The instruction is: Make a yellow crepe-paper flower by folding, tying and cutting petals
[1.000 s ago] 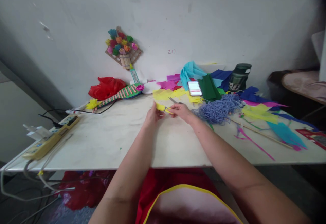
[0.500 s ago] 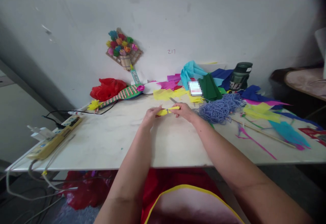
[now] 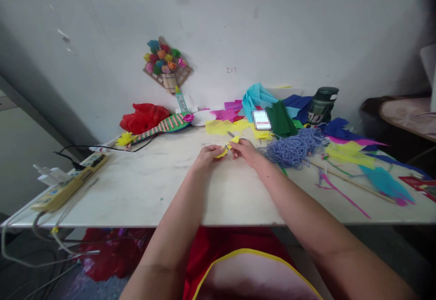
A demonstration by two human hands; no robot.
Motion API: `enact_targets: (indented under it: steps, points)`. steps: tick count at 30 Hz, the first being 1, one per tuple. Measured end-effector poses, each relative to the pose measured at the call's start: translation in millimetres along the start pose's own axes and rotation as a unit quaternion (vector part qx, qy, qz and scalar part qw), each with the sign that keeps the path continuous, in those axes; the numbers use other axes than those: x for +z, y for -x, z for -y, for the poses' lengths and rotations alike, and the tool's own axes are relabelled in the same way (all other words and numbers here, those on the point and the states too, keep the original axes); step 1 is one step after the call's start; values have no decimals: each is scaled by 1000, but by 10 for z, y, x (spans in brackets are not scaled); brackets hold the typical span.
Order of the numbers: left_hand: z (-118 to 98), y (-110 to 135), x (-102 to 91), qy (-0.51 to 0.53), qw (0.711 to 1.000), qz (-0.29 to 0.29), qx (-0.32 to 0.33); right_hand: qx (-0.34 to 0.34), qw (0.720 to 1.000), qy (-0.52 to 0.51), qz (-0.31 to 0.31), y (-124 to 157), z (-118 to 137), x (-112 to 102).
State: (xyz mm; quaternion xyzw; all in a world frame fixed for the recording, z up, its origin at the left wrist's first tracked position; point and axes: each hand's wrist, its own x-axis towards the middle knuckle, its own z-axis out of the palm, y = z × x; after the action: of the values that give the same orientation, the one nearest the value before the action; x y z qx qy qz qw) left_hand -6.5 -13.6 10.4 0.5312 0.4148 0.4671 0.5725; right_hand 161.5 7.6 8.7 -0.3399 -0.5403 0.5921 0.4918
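A small folded strip of yellow crepe paper point(image 3: 233, 144), with a bluish thread round its middle, is stretched between my two hands over the table. My left hand point(image 3: 208, 156) pinches its near-left end. The other end is in the closed fingers of my right hand point(image 3: 246, 151). Metal scissors blades point(image 3: 230, 134) stick out beyond my right hand; the handles are hidden behind it. Close to my right wrist lies a tangled heap of purple-blue yarn point(image 3: 293, 148).
Crepe paper sheets point(image 3: 218, 127), a phone-like object point(image 3: 262, 120) and a dark jar point(image 3: 322, 105) line the back. A decorated lute-shaped craft point(image 3: 166, 125) and a red plastic bag point(image 3: 145, 117) are back left. A power strip point(image 3: 70, 184) sits left, a thin stick point(image 3: 354, 182) right.
The yellow paper has turned from nearly level to slanted, its right end higher. My hands have come closer together, the left one shifting right. The view has moved slightly.
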Motion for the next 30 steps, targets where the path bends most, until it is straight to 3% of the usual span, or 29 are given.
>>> enact_targets:
  steps: [7,16,25,30]
  points:
    - [7,-61,29,79,993,39,-73,-3,999,48,-19,-40,-69,-14]
    - [-34,11,56,20,996,83,-16,-8,997,80,-19,-38,-49,10]
    - [29,-41,106,12,999,40,-2,-3,998,62,-31,-42,-77,11]
    - [-17,-10,123,-46,999,24,-4,-3,996,70,-61,-37,-75,31]
